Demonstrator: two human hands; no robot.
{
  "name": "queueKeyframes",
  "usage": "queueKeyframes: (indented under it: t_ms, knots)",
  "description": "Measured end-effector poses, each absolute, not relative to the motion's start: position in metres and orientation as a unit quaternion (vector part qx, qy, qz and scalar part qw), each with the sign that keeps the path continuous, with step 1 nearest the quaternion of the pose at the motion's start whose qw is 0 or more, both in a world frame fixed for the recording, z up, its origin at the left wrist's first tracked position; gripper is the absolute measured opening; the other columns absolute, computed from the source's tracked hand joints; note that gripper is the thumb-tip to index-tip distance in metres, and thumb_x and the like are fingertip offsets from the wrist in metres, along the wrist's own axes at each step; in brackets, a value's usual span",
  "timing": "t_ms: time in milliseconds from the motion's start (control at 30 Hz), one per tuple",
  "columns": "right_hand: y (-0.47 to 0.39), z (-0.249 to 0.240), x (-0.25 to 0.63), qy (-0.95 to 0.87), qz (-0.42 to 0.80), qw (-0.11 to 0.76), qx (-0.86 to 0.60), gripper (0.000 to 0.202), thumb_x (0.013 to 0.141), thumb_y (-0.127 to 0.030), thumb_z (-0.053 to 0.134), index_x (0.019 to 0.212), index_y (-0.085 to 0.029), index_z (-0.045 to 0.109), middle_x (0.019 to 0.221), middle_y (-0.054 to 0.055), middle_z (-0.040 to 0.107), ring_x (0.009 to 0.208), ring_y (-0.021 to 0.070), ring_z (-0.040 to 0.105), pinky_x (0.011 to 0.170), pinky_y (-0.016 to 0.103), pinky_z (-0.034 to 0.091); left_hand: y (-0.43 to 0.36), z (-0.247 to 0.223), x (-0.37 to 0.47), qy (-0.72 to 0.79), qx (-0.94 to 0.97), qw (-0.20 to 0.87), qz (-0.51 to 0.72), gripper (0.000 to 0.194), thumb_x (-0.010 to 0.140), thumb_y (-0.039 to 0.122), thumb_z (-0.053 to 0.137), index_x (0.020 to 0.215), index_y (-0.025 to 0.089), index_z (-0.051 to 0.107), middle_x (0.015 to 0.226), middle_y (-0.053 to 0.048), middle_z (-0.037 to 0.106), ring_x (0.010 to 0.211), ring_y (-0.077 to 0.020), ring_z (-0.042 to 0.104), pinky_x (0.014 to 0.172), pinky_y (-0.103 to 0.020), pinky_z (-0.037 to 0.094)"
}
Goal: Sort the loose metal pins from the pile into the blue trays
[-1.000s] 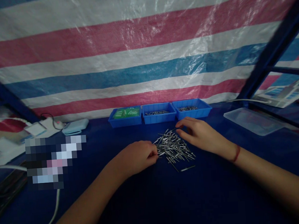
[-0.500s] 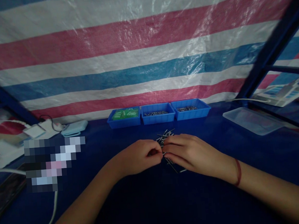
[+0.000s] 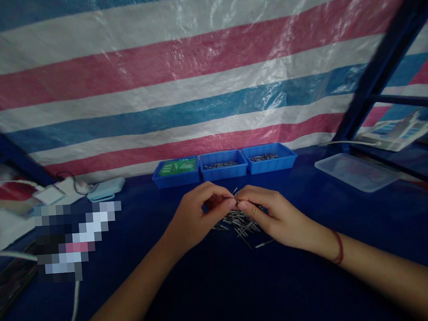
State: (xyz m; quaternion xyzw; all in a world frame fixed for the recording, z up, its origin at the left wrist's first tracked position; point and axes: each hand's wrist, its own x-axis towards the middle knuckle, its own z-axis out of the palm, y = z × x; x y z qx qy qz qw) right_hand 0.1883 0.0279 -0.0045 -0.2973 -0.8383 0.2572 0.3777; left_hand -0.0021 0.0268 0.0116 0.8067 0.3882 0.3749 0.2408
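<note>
Several thin metal pins lie in a loose pile [image 3: 242, 223] on the dark blue table [image 3: 215, 287]. Just above the pile, my left hand [image 3: 203, 212] pinches with thumb and forefinger. My right hand [image 3: 272, 212], with a red band at its wrist, pinches right beside it, the fingertips of both hands nearly touching. A small dark piece shows between the fingertips, too small to name. The hands cover the upper part of the pile.
Behind the hands stand three blue bins, the left [image 3: 176, 179] with green-wrapped contents, the middle [image 3: 224, 172] and right [image 3: 273, 164] with metal pieces. A clear lid [image 3: 356, 171] lies right; a phone [image 3: 12, 284], cable [image 3: 75, 302] and light blue case [image 3: 107, 188] lie left.
Both hands have risen off the pile and moved a little away from me, fingertips still together. More of the pile is uncovered. The camera view has shifted slightly.
</note>
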Motion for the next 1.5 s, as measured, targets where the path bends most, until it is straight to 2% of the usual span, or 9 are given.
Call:
queueKeyframes:
  t_ms: [167, 333, 500, 767, 1033, 1500]
  knots:
    - [0.0258, -0.0039, 0.1879, -0.836, 0.266, 0.376, -0.297, 0.025, 0.093, -0.029, 0.040, 0.079, -0.017, 0.056, 0.075, 0.001, 0.054, 0.069, 0.0111, 0.052, 0.065, 0.027, 0.043, 0.0251, 0.0125, -0.0021, 0.395, 0.803, 0.233, 0.379, 0.012, 0.085, 0.029, 0.055, 0.083, 0.019, 0.062, 0.073, 0.001, 0.057, 0.064, -0.0103, 0.052, 0.058, -0.021, 0.042]
    - [0.0251, -0.0024, 0.1877, -0.851, 0.247, 0.364, -0.287, 0.019, 0.090, -0.030, 0.046, 0.086, -0.016, 0.058, 0.078, 0.003, 0.056, 0.068, 0.0122, 0.052, 0.062, 0.028, 0.043, 0.0235, 0.0137, -0.0011, 0.389, 0.805, 0.232, 0.384, 0.010, 0.085, 0.026, 0.054, 0.083, 0.018, 0.061, 0.072, 0.002, 0.056, 0.064, -0.0099, 0.052, 0.058, -0.021, 0.042]
    - [0.0258, -0.0051, 0.1864, -0.855, 0.233, 0.364, -0.286, 0.023, 0.092, -0.027, 0.041, 0.079, -0.017, 0.057, 0.074, 0.002, 0.055, 0.067, 0.0120, 0.051, 0.063, 0.028, 0.043, 0.0230, 0.0123, -0.0008, 0.387, 0.809, 0.233, 0.376, 0.010, 0.084, 0.026, 0.055, 0.083, 0.018, 0.061, 0.075, 0.001, 0.058, 0.064, -0.0103, 0.053, 0.057, -0.021, 0.042]
    - [0.0265, -0.0052, 0.1884, -0.853, 0.243, 0.361, -0.290, 0.020, 0.091, -0.026, 0.044, 0.084, -0.016, 0.060, 0.076, 0.003, 0.057, 0.069, 0.0122, 0.052, 0.064, 0.029, 0.043, 0.0228, 0.0131, 0.0002, 0.384, 0.812, 0.214, 0.383, 0.010, 0.084, 0.026, 0.056, 0.080, 0.018, 0.061, 0.075, 0.001, 0.059, 0.062, -0.0094, 0.051, 0.057, -0.021, 0.041]
    - [0.0275, -0.0043, 0.1885, -0.843, 0.238, 0.375, -0.303, 0.015, 0.087, -0.023, 0.047, 0.086, -0.017, 0.061, 0.076, 0.003, 0.058, 0.067, 0.0123, 0.052, 0.060, 0.028, 0.043, 0.0229, 0.0118, -0.0003, 0.380, 0.820, 0.202, 0.378, 0.012, 0.085, 0.028, 0.055, 0.084, 0.019, 0.062, 0.077, 0.000, 0.060, 0.063, -0.0101, 0.052, 0.058, -0.022, 0.041]
    - [0.0306, -0.0078, 0.1895, -0.798, 0.248, 0.423, -0.351, 0.014, 0.085, -0.029, 0.053, 0.084, -0.018, 0.062, 0.077, 0.002, 0.059, 0.065, 0.0113, 0.054, 0.056, 0.026, 0.043, 0.0244, 0.0112, -0.0025, 0.374, 0.816, 0.182, 0.401, 0.008, 0.085, 0.022, 0.055, 0.089, 0.020, 0.062, 0.073, 0.002, 0.055, 0.063, -0.0091, 0.050, 0.057, -0.021, 0.039]
